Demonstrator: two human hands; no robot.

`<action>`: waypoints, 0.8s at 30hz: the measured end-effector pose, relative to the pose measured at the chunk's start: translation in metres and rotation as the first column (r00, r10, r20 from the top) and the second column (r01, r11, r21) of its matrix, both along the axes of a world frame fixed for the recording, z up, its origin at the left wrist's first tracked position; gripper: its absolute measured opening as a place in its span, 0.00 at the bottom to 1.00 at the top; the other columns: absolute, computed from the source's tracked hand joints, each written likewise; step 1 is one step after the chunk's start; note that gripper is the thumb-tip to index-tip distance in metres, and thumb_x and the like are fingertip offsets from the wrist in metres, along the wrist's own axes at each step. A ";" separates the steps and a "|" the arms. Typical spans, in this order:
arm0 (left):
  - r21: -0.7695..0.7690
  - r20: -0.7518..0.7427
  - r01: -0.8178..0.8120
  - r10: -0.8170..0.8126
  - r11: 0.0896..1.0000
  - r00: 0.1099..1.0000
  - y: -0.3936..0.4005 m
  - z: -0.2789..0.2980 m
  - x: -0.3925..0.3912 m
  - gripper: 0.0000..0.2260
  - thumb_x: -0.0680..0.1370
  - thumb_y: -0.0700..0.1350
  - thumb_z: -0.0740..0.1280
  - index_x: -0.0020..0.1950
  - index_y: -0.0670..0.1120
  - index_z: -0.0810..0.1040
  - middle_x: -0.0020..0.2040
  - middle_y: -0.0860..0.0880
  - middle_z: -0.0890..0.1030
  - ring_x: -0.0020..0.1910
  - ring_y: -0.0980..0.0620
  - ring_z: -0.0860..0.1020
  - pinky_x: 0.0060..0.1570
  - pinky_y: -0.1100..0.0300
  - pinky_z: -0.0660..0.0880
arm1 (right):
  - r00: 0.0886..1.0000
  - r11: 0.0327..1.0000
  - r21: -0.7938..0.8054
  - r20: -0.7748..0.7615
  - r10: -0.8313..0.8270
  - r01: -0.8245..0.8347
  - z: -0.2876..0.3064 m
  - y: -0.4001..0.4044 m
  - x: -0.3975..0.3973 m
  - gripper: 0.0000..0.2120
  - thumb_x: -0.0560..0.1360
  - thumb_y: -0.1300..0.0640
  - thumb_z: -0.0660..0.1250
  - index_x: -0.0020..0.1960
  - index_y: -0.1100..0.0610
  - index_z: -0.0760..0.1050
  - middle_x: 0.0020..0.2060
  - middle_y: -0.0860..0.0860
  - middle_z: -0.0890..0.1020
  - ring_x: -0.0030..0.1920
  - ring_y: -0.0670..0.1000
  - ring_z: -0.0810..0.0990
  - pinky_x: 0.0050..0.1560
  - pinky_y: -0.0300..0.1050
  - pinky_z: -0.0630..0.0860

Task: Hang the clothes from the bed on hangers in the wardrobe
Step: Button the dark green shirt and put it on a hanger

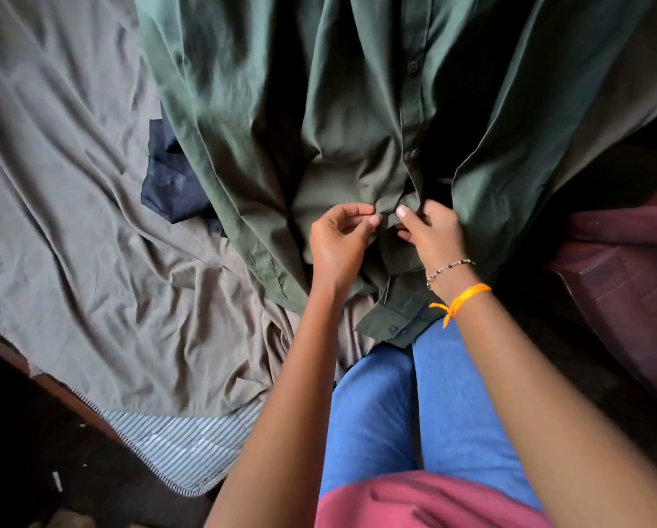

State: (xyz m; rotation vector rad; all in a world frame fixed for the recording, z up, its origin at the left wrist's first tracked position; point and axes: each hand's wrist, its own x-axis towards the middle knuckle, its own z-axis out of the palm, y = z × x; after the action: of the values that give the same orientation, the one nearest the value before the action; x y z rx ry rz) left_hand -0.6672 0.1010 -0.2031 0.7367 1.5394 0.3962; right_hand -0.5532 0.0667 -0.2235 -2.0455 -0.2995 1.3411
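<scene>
We pinch one green shirt (319, 108) with our left hand (338, 242) and right hand (433, 234); one navy garment (170, 177) lies beside it on the wrinkled bedsheet (71, 222).

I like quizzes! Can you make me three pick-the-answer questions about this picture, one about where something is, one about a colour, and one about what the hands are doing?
1. Where does the dark navy garment lie?
A. Over the person's knees
B. On the bed sheet, partly under the green shirt
C. On the floor

2. What colour is the thread band on the right wrist?
A. Orange
B. White
C. Purple

3. What are the left hand and right hand doing?
A. Lying flat on the bed
B. Holding a hanger
C. Pinching the shirt's button strip

Answers: 1 B, the green cloth covers its right edge. 2 A, it is bright orange beside a bead bracelet. 3 C, the fingertips of both hands meet on the shirt's front.
</scene>
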 end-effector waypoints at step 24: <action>0.082 0.178 -0.091 0.076 0.992 0.981 -0.033 0.057 0.030 0.05 0.75 0.31 0.66 0.44 0.39 0.79 0.37 0.46 0.79 0.34 0.59 0.78 0.39 0.68 0.76 | 0.961 0.953 0.259 0.262 0.086 -0.156 0.074 -0.036 0.010 0.06 0.69 0.68 0.71 0.42 0.61 0.76 0.31 0.43 0.76 0.31 0.34 0.76 0.36 0.27 0.73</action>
State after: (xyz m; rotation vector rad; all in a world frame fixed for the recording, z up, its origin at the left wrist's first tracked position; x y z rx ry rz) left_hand -0.6375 0.0682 -0.1462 0.6895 1.3966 0.5813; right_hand -0.5433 0.0311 -0.1496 -1.9779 -0.6962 1.0423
